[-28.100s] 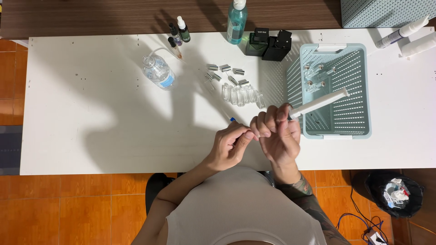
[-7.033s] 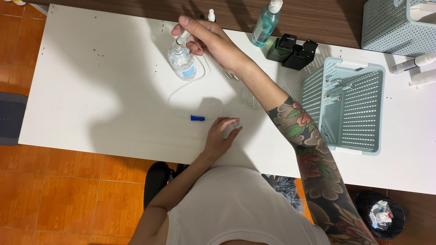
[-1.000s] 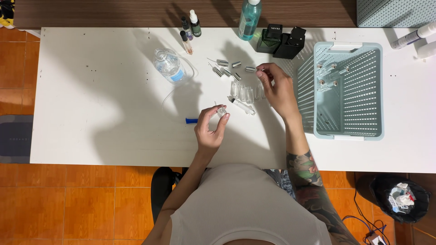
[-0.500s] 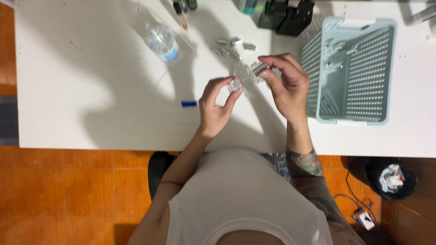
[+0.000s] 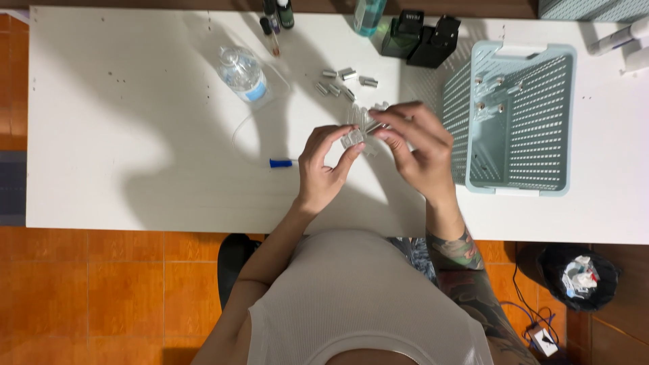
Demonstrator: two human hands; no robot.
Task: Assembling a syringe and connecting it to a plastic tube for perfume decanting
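Observation:
Over the middle of the white table (image 5: 135,169), my left hand (image 5: 323,169) pinches a small clear glass vial (image 5: 352,138) between thumb and fingers. My right hand (image 5: 414,145) meets it from the right, its fingertips closed on a small silver cap (image 5: 376,126) at the vial's top. More clear vials (image 5: 370,111) lie on the table just behind my fingers, partly hidden. Several silver caps (image 5: 343,80) are scattered farther back.
A pale blue slotted basket (image 5: 541,122) holding a few vials stands to the right. A clear water bottle (image 5: 242,73) lies at the back left, and a small blue cap (image 5: 279,163) lies left of my left hand. Dropper bottles (image 5: 277,17) and black boxes (image 5: 422,37) line the far edge.
My left hand has lifted the vial up from the table toward the right hand. My right hand has come back from the caps and closed in on the vial's top.

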